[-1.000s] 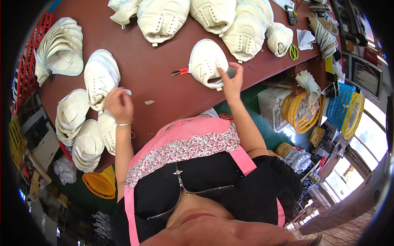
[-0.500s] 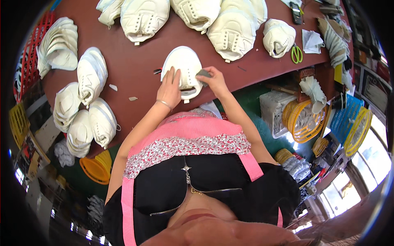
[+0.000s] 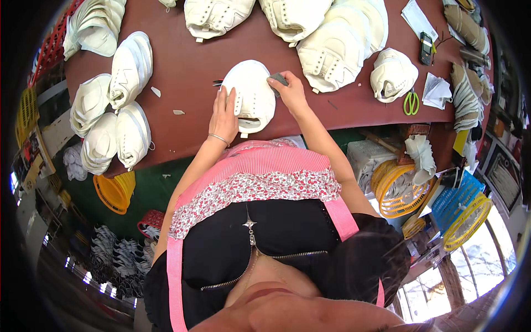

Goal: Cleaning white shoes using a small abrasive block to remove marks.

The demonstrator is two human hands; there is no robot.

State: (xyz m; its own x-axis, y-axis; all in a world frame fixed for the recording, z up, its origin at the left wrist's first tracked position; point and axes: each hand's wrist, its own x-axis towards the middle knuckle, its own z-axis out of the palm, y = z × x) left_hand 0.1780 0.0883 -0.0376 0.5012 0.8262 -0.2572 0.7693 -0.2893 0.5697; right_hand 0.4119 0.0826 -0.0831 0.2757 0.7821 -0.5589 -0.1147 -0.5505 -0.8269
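Bright, even daylight; window glare at the near right, soft shadows, strong fisheye bending and dark vignetted rim

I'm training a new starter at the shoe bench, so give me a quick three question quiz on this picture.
1. True or false: the left hand rests flat on the white shoe upper.
2. What does the right hand hold? A scissors, B small grey block, C phone.
3. What colour are the scissors' handles?

Key: 1 true. 2 B. 3 green.
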